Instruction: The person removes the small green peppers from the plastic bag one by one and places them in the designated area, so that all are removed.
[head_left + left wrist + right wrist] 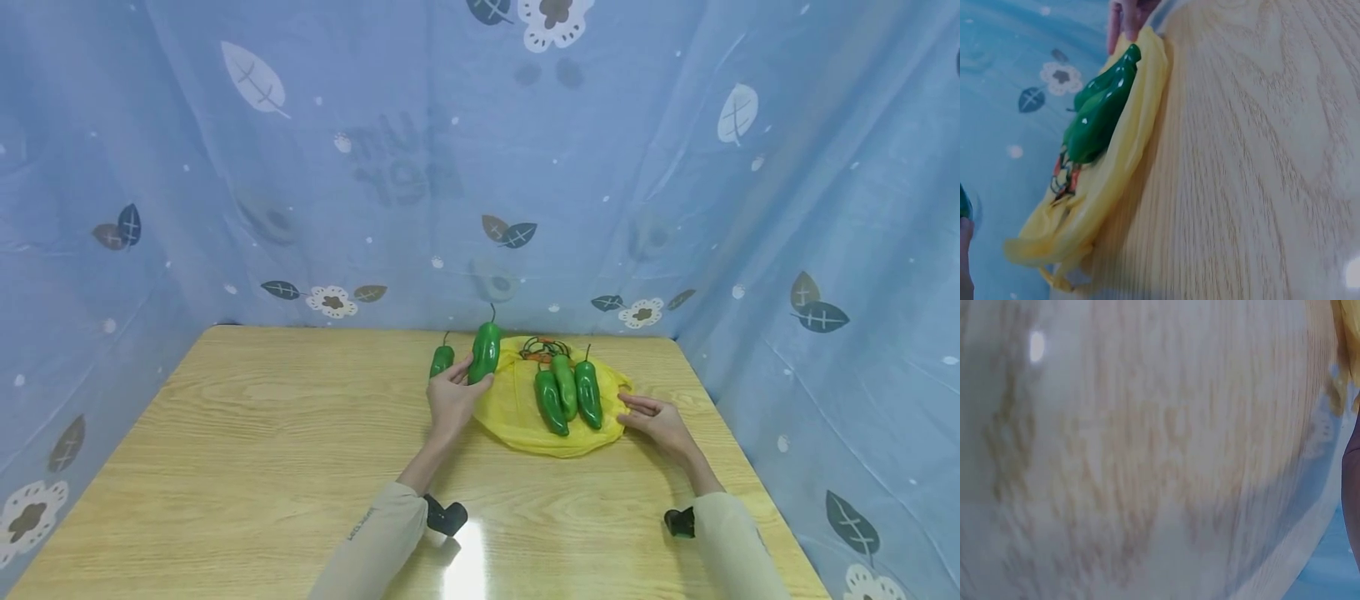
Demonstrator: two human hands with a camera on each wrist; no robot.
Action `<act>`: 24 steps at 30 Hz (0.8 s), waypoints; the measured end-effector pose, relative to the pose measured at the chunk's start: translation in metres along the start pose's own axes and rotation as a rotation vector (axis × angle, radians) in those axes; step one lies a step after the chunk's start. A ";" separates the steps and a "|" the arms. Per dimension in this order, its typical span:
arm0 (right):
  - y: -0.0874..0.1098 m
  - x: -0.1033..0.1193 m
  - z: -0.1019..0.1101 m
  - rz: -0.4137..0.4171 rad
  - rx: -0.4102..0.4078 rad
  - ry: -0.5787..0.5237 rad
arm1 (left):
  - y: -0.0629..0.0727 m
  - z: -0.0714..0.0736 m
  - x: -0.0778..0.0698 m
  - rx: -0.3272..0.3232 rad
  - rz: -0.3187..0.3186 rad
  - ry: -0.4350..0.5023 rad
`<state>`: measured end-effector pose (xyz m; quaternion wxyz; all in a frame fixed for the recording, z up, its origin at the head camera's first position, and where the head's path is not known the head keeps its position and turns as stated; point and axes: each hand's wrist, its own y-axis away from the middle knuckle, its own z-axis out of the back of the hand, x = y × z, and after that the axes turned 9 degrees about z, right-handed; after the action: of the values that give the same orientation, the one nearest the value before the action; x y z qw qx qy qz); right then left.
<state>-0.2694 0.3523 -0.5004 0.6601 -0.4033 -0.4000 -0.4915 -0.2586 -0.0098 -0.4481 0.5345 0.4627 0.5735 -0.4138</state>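
My left hand (451, 398) grips a long green pepper (487, 348) by its lower part, stem pointing up, beside the left edge of a yellow plastic bag (517, 417). A second green pepper (442, 359) lies just beyond that hand, its lower end partly hidden. Three green peppers (567, 390) lie side by side on the spread bag. At the bag's far edge is a small bunch of thin red and green chillies (543, 348). My right hand (658, 423) pinches the bag's right edge between thumb and fingers; in the left wrist view its fingers (1129, 22) touch the bag.
The wooden table (262, 442) ends at a blue patterned curtain (420, 167) at the back, which also hangs along both sides. A black wrist device (446, 515) sits at the left sleeve and another (679, 522) at the right sleeve.
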 end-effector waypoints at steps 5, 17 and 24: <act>0.001 -0.001 0.000 0.001 0.006 -0.010 | -0.002 0.006 0.000 -0.020 0.004 0.010; 0.000 -0.004 -0.002 0.031 -0.004 -0.020 | -0.009 0.029 -0.005 -0.068 0.028 0.032; 0.000 -0.004 -0.001 0.027 0.001 -0.014 | -0.017 0.045 -0.003 -0.107 0.053 0.035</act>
<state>-0.2703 0.3528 -0.5042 0.6640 -0.4118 -0.3994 -0.4796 -0.2652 -0.0575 -0.4490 0.5592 0.4558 0.5916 -0.3599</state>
